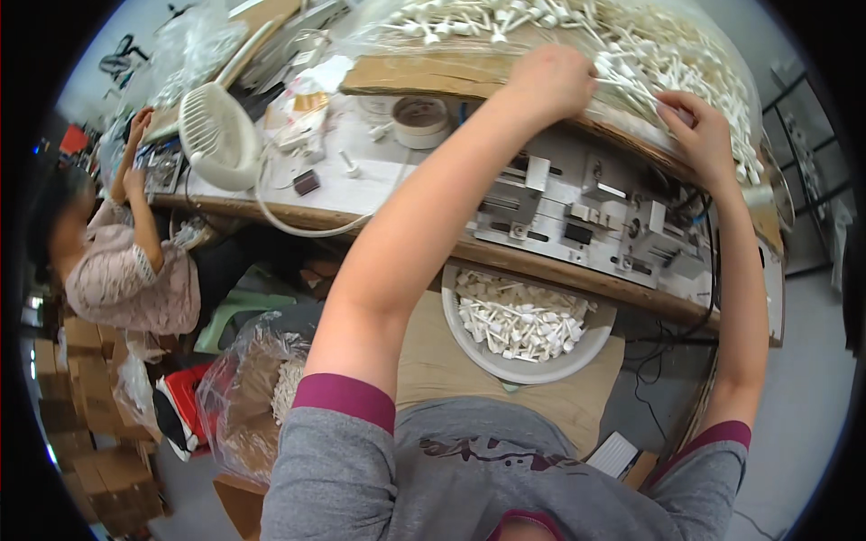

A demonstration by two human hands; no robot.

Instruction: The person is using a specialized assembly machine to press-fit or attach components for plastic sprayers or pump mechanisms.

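Observation:
Both arms reach forward to a large heap of white stemmed plastic pieces on the far part of the bench. My left hand is closed at the near edge of the heap, above a strip of cardboard. A thin white stem shows at its fingertips, though most of the fingers are hidden. To the right, my right hand pinches a white stemmed piece between thumb and finger. Below the hands, metal fixtures are mounted on a plate. A round white tub at my lap holds many similar white pieces.
A white fan with a cable and a round tape-like container stand on the bench's left. At far left a co-worker sits working. Clear plastic bags and stacked cardboard boxes are on the left; black cables hang at right.

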